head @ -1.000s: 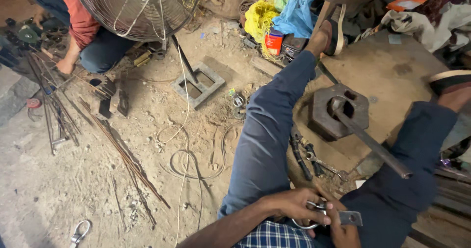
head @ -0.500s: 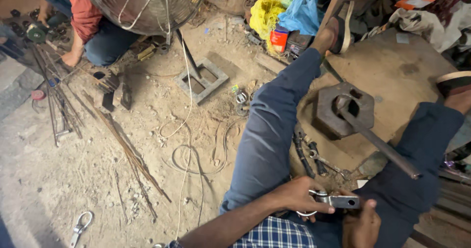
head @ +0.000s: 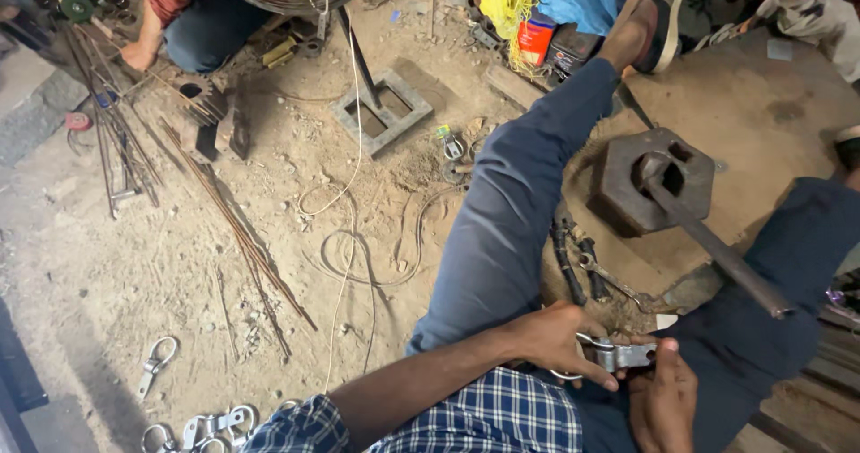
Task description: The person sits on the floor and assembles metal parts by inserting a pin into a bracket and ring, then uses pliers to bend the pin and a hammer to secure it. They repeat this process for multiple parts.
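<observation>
Steel, small and silvery: a clasp (head: 616,354) sits between both hands, low in the lap, between the blue-trousered legs. The left hand (head: 560,341) comes in from the near left, forearm stretched across the checked shirt, fingers curled tight around the clasp's ring end, so that grip is closed on it. The right hand (head: 665,399) rises from the near edge, thumb up against the clasp's flat right end, pinching it closed from the other side. To handle this well, I'd judge the left should stay the steady anchor while the right does the fine work, both kept close to the body so the piece can't twist away. Just beyond lie pliers (head: 573,260) on the dirt, and a heavy hexagonal block (head: 658,184) with a bar (head: 717,251) through it. Near left, more clasps (head: 193,426) lie loose on the floor.
</observation>
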